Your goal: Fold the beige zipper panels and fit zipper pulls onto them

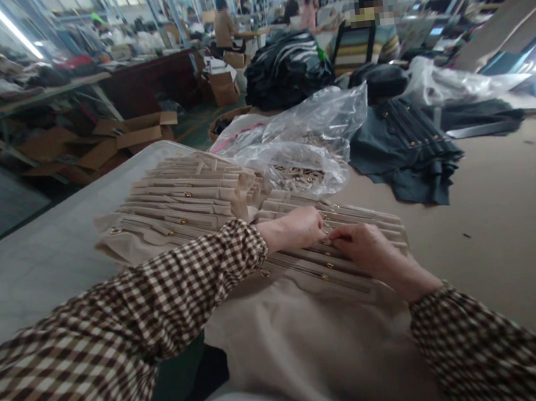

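Note:
A stack of beige garments [186,199] with small brass snaps lies fanned out on the table in front of me. My left hand [299,226] rests knuckles-up on the nearest beige placket, fingers curled under. My right hand [374,253] sits just right of it, fingers pinched together on the same strip of fabric near a brass snap [324,276]. Both hands nearly touch at the fingertips. What lies between the fingertips is too small to make out. Both sleeves are brown-and-white checked.
A clear plastic bag [301,152] of small brass parts lies behind the stack. Dark green garments [401,148] are piled to the right on the brown tabletop [499,214]. A seated person in a striped top [366,40] works beyond. Cardboard boxes [136,131] lie on the floor at left.

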The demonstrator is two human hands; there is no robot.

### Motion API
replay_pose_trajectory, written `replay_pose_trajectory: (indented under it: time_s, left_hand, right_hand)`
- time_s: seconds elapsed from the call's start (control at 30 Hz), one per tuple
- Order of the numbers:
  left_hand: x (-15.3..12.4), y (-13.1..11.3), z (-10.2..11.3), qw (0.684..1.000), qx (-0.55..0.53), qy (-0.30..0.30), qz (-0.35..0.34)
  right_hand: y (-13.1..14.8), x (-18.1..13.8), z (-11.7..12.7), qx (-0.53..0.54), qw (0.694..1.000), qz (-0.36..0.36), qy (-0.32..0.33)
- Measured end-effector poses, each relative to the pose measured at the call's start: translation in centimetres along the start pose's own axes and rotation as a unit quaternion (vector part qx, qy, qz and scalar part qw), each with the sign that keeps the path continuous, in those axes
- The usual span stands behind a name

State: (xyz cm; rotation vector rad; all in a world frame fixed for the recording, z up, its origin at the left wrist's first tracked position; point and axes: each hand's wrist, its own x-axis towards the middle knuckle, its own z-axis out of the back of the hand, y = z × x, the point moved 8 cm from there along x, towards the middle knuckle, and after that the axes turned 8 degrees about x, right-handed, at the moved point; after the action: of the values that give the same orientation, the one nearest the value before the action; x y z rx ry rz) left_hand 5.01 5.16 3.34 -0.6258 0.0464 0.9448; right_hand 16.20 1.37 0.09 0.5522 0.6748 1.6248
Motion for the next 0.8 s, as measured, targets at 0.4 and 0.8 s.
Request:
replay_pose_trajectory:
  time_s: [0.4, 0.8]
  left_hand:
    - [0.6, 0.3, -0.6, 0.997, 0.074, 0.007, -0.007]
    - [0.5, 0.2, -0.6, 0.995, 0.096, -0.012, -0.011]
  right_hand:
    - [0.8, 0.8, -0.5, -0.143, 0.988, -0.032, 0.043]
    - [1.0, 0.6, -0.5, -0.111, 0.993, -0.010, 0.047]
